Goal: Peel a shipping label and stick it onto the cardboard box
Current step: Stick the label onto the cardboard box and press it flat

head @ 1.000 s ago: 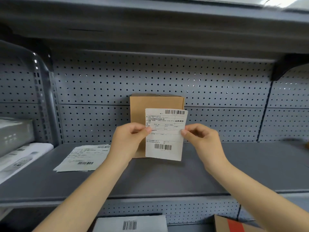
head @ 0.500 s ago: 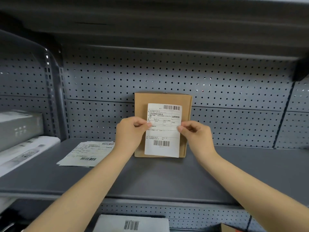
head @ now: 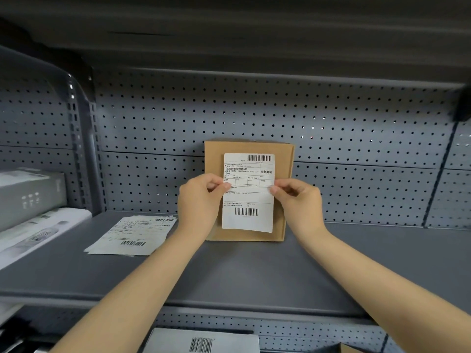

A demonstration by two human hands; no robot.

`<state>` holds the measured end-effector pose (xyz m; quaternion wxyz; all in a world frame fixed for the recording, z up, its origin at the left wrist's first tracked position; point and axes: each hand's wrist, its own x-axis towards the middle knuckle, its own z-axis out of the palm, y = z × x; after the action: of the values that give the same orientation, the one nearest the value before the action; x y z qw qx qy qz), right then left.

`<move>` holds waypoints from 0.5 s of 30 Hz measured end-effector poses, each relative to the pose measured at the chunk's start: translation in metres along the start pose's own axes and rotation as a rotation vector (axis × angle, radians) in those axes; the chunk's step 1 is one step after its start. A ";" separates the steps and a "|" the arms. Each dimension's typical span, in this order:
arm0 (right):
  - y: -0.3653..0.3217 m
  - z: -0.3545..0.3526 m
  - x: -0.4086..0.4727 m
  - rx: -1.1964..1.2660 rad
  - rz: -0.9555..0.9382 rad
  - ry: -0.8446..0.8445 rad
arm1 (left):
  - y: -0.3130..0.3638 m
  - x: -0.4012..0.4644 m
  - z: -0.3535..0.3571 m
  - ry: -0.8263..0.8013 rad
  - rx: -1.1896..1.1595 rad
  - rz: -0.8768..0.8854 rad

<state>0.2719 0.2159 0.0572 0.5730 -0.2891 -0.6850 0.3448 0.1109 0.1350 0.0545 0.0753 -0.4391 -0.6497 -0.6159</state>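
Holding one white shipping label (head: 248,192) with our two hands, we keep it flat in front of one brown cardboard box (head: 284,200). The box stands upright at the back of the gray shelf (head: 356,263), against the wall full of little holes. Our left hand (head: 201,200) pinches the label's left edge between thumb and fingers. Our right hand (head: 299,202) pinches its right edge the same way. We cannot tell if the label is already touching the box.

We count two barcodes on the label, one at 12 o'clock and one at 6 o'clock. From the box, at 8 o'clock, lies one small pile of label sheets (head: 135,234) on the shelf. At 9 o'clock, far to the side, we see two pale boxes (head: 30,197), one on top of the other. Down at 6 o'clock, below the shelf, one more white package with a barcode (head: 204,342) peeks in.

A second ago the label hung lower and stuck out past the box's right side and its bottom. Now it sits fully inside the box's front face, and our hands have moved closer to the box.
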 end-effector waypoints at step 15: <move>0.003 0.008 0.002 -0.102 -0.052 0.089 | -0.005 -0.006 0.011 0.099 0.039 0.091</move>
<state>0.2636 0.2183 0.0548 0.5961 -0.3150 -0.6828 0.2814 0.1165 0.1426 0.0444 0.1436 -0.4356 -0.6364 -0.6202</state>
